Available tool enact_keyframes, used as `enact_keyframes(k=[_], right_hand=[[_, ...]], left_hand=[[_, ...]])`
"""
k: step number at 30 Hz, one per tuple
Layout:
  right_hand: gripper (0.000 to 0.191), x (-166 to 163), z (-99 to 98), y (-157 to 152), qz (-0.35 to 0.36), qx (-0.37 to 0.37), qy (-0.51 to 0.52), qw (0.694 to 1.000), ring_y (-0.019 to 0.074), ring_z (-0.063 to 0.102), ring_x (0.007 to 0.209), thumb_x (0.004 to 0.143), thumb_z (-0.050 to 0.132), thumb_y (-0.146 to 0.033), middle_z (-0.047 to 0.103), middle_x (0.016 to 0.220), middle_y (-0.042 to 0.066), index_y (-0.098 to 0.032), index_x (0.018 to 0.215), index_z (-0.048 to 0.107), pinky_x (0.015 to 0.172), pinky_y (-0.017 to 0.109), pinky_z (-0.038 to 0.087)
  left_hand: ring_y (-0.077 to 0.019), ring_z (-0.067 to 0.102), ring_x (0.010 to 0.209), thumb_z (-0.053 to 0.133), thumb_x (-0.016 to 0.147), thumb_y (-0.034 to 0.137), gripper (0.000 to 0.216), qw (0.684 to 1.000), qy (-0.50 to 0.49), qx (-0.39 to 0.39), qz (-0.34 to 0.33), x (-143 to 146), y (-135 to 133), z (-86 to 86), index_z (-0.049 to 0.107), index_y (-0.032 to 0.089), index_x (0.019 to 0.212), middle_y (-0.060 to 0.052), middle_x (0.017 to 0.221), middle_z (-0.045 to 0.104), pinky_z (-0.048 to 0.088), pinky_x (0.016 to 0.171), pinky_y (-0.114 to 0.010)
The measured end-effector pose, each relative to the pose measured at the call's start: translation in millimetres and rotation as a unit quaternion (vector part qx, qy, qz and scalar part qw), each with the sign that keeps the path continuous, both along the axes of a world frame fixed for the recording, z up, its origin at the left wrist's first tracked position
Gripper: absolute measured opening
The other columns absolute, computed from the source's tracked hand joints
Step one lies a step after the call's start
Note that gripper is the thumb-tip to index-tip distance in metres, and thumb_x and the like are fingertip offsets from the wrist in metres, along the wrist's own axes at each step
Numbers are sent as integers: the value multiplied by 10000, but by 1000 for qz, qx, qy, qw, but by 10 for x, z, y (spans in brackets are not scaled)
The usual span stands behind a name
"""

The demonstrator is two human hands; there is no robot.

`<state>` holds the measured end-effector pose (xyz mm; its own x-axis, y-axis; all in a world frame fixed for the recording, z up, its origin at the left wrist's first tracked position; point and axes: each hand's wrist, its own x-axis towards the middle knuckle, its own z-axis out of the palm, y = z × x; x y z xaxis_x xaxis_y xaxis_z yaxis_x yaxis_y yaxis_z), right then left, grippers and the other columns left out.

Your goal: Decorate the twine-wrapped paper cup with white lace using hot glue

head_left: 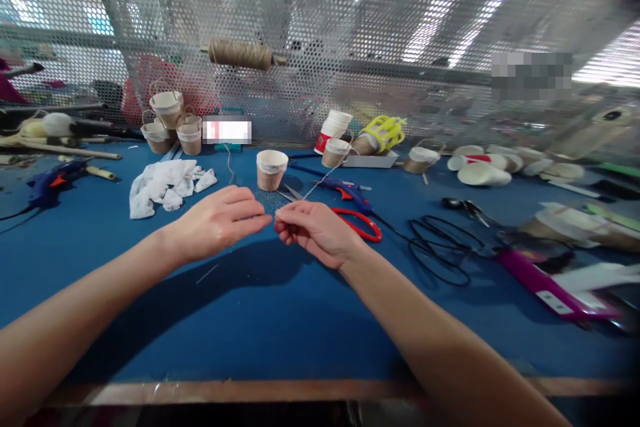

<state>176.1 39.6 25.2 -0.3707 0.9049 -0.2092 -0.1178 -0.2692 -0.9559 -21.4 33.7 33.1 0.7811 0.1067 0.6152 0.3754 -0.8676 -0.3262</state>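
My left hand point(220, 221) and my right hand point(315, 230) meet over the middle of the blue table point(250, 320). Both pinch a thin piece of jute twine point(320, 181) between thumb and fingers. The twine runs up and back from my right hand toward the twine spool point(240, 54) hung on the mesh wall. A twine-wrapped paper cup point(271, 169) stands just behind my hands. Red-handled scissors point(357, 223) lie right beside my right hand.
A blue glue gun point(350, 191) lies behind the scissors, another blue glue gun point(47, 185) far left. White lace cloth point(163, 185) lies left. Stacked wrapped cups point(173, 121), paper cups point(480, 168), black cable point(440, 247) and a purple tool point(550, 280) crowd the back and right.
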Motion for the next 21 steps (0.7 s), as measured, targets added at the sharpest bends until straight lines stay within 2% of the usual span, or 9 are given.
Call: enact_keyframes(k=[3, 5, 9, 11, 12, 14, 16, 18, 21], right_hand=[[120, -26, -21, -34, -8, 36, 0, 999, 68, 535, 478, 636, 686, -220, 612, 535, -19, -142, 589, 608, 506, 219, 398], [99, -38, -33, -59, -37, 110, -18, 993, 80, 549, 514, 664, 669, -227, 618, 562, -18, -148, 628, 622, 541, 234, 424], [75, -62, -39, -99, -102, 251, -79, 959, 106, 576, 569, 701, 641, -223, 628, 615, -9, -157, 666, 636, 609, 275, 457], [70, -64, -36, -89, -111, 234, -79, 963, 110, 574, 567, 690, 651, -215, 627, 613, -8, -159, 652, 636, 609, 280, 457], [78, -58, -33, -71, -113, 209, -71, 969, 109, 569, 561, 684, 656, -217, 623, 604, -7, -158, 639, 633, 600, 278, 455], [112, -29, -29, -14, -112, 155, -53, 980, 100, 551, 543, 680, 656, -233, 614, 586, -3, -154, 609, 622, 574, 269, 445], [147, 15, -27, 53, -111, 122, -39, 986, 87, 532, 520, 684, 646, -255, 604, 575, -1, -150, 587, 607, 543, 257, 429], [157, 54, -27, 98, -102, 101, -31, 989, 78, 518, 499, 679, 639, -261, 595, 564, -1, -149, 578, 596, 521, 249, 415], [154, 62, -29, 94, -80, 78, -23, 993, 75, 515, 481, 662, 646, -255, 592, 551, -1, -145, 571, 588, 505, 245, 405]], left_hand=[[-153, 582, 726, 476, 871, 131, 172, 993, -88, -78, -1, 84, -31, -134, 647, 138, 854, -72, 780, 689, 488, 690, -293], [-143, 583, 701, 551, 832, 176, 114, 948, -208, -237, 35, 147, -44, -198, 661, 153, 810, -57, 760, 685, 486, 671, -283], [-83, 528, 522, 576, 802, 252, 157, 650, -363, -662, 87, 255, -48, -239, 636, 127, 727, -31, 662, 645, 449, 531, -224], [-62, 499, 475, 552, 812, 248, 174, 577, -362, -728, 82, 268, -39, -229, 622, 120, 718, -24, 640, 632, 437, 509, -215], [-61, 499, 474, 547, 815, 246, 178, 576, -356, -731, 82, 260, -35, -219, 621, 118, 715, -26, 640, 633, 437, 510, -214], [-74, 518, 495, 534, 827, 255, 211, 635, -319, -697, 92, 217, -30, -197, 626, 118, 695, -35, 633, 640, 440, 520, -219], [-100, 554, 551, 495, 853, 242, 230, 772, -258, -572, 101, 153, -28, -173, 640, 121, 722, -49, 653, 654, 460, 554, -239], [-135, 595, 673, 449, 874, 181, 212, 914, -195, -346, 85, 92, -26, -155, 648, 128, 826, -75, 760, 674, 490, 637, -275], [-167, 591, 833, 466, 865, 113, 187, 988, -130, -72, 49, 52, -15, -155, 612, 128, 981, -115, 947, 656, 504, 736, -317]])
